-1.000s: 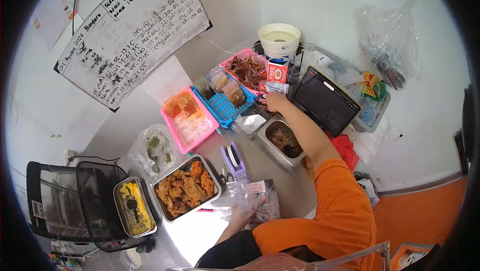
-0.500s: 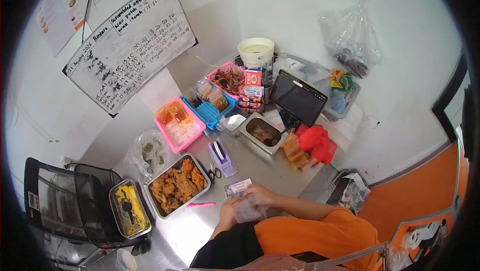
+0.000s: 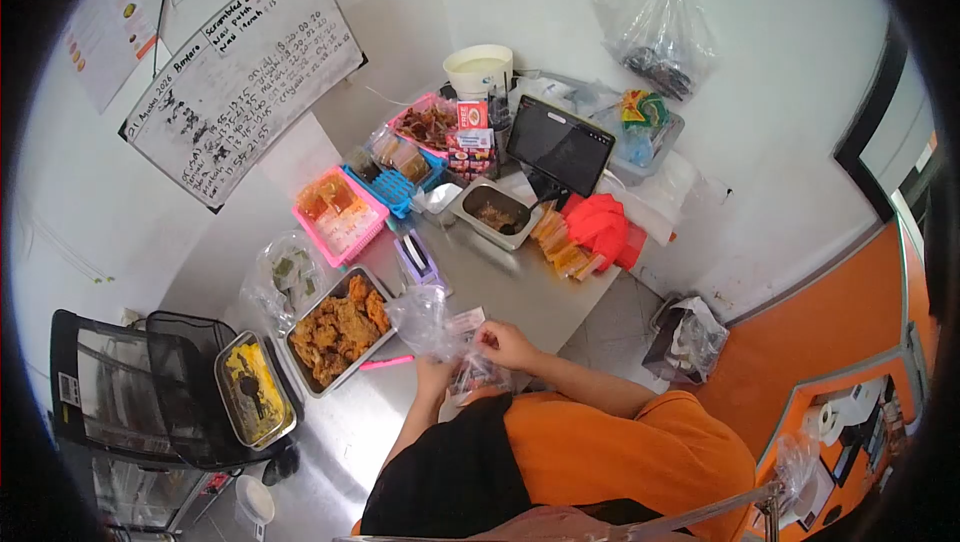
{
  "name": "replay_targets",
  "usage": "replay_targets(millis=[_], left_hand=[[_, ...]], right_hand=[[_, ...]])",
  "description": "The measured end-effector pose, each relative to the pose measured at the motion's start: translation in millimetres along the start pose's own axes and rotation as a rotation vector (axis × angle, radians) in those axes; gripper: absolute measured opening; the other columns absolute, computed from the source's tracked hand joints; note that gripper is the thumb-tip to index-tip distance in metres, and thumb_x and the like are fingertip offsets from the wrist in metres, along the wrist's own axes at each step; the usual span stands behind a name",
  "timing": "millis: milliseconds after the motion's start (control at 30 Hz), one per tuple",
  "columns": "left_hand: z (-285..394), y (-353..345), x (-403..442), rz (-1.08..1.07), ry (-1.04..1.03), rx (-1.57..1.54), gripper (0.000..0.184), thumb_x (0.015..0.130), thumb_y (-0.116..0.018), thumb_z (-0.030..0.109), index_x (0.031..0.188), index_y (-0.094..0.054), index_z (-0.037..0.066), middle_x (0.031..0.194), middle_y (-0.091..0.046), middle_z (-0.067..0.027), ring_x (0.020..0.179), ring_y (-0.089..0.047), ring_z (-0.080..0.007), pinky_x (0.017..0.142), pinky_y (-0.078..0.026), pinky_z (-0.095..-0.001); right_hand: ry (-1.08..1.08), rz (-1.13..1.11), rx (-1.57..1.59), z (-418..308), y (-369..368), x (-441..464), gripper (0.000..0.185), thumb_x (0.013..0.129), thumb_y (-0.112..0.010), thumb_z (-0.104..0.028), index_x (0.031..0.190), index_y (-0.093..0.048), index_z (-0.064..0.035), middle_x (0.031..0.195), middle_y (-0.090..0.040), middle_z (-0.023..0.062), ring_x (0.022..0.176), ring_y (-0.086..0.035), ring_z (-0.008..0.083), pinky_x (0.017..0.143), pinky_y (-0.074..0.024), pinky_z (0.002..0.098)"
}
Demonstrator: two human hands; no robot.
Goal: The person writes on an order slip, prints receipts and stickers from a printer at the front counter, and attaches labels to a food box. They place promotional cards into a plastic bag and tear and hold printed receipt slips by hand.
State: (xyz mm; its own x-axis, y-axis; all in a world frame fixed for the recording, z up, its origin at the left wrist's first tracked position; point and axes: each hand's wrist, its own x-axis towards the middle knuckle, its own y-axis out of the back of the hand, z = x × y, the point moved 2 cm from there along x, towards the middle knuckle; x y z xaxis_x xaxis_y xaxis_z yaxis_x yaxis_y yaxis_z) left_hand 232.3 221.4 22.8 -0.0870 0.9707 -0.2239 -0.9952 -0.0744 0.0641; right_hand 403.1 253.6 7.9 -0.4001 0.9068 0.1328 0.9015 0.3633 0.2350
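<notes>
Above the left hand (image 3: 434,374), the plastic bag (image 3: 418,316) now billows.

Bag (image 3: 418,318): clear, crinkled, glossy plastic
Table (image 3: 490,275): smooth, shiny metal
Fried chicken (image 3: 338,335): rough, craggy crust
Orange sleeve (image 3: 690,432): matt cloth
Pink basket (image 3: 367,239): plastic

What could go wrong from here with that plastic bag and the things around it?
The clear plastic bag in the left hand spreads close to the metal tray of fried food; it might brush the food. The orange packets lie near the edge of the table, so a nudge could knock them off.
</notes>
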Motion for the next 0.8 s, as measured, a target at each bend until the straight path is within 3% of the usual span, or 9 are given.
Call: replay_targets(millis=[33,200,333,433,533,633,800], left_hand=[[-7.3,0.7,0.6,0.017,0.137,-0.248,0.027,0.070,-0.061,-0.002,0.097,-0.056,-0.002,0.089,-0.059,-0.0102,0.074,-0.062,-0.0216,0.058,-0.050,-0.0316],[-65.5,10.4,12.7,-0.021,0.335,-0.496,0.020,0.073,-0.053,-0.004,0.093,-0.054,0.001,0.081,-0.055,-0.0068,0.068,-0.057,-0.0180,0.058,-0.049,-0.0327],[-58.2,6.4,7.7,-0.001,0.405,-0.543,0.016,0.075,-0.052,-0.004,0.090,-0.053,-0.001,0.079,-0.055,-0.0076,0.067,-0.057,-0.0189,0.060,-0.049,-0.0309],[-63.1,4.5,7.7,0.001,0.399,-0.633,0.012,0.076,-0.051,-0.004,0.088,-0.052,-0.004,0.078,-0.055,-0.0084,0.066,-0.057,-0.0199,0.062,-0.051,-0.0299],[-57.9,4.9,4.7,-0.015,0.430,-0.672,0.009,0.078,-0.050,-0.003,0.086,-0.051,-0.006,0.079,-0.056,-0.0101,0.071,-0.060,-0.0225,0.066,-0.052,-0.0305],[-47.7,0.1,-0.4,-0.021,0.420,-0.666,0.009,0.078,-0.050,-0.002,0.086,-0.051,-0.007,0.082,-0.057,-0.0127,0.081,-0.062,-0.0272,0.068,-0.053,-0.0325],[-34.1,-5.1,-7.1,-0.076,0.392,-0.706,0.012,0.079,-0.048,-0.004,0.091,-0.048,-0.007,0.085,-0.058,-0.0155,0.089,-0.062,-0.0331,0.071,-0.053,-0.0346]], right_hand=[[0.010,-0.013,0.003,-4.2,-2.5,-4.6,0.014,0.074,-0.063,-0.008,0.087,-0.058,-0.0039,0.081,-0.056,0.0069,0.067,-0.055,0.0157,0.060,-0.0466,0.0291],[0.322,-0.108,-0.169,-17.7,-15.6,-14.0,0.012,0.073,-0.063,-0.006,0.084,-0.060,-0.0045,0.085,-0.051,0.0075,0.076,-0.052,0.0212,0.069,-0.0452,0.0313],[0.371,-0.100,-0.221,-15.3,-21.1,-22.8,0.012,0.072,-0.062,-0.004,0.084,-0.061,-0.0050,0.089,-0.049,0.0089,0.087,-0.049,0.0256,0.076,-0.0428,0.0339],[0.438,-0.009,-0.220,-19.2,-19.4,-23.4,0.010,0.075,-0.059,-0.004,0.085,-0.058,-0.0036,0.088,-0.053,0.0110,0.083,-0.052,0.0278,0.071,-0.0435,0.0347],[0.220,0.136,-0.016,-8.0,-19.6,-24.3,0.010,0.079,-0.058,-0.004,0.090,-0.059,-0.0037,0.089,-0.055,0.0087,0.075,-0.053,0.0193,0.067,-0.0452,0.0299],[-0.199,0.149,0.445,5.4,-27.1,-26.6,0.011,0.085,-0.054,-0.005,0.095,-0.057,-0.0028,0.086,-0.059,0.0063,0.070,-0.052,0.0122,0.062,-0.0450,0.0257],[-0.297,0.087,0.468,3.4,-17.1,-16.3,0.019,0.086,-0.053,-0.006,0.105,-0.056,-0.0018,0.078,-0.059,0.0031,0.065,-0.050,0.0075,0.057,-0.0424,0.0211]])
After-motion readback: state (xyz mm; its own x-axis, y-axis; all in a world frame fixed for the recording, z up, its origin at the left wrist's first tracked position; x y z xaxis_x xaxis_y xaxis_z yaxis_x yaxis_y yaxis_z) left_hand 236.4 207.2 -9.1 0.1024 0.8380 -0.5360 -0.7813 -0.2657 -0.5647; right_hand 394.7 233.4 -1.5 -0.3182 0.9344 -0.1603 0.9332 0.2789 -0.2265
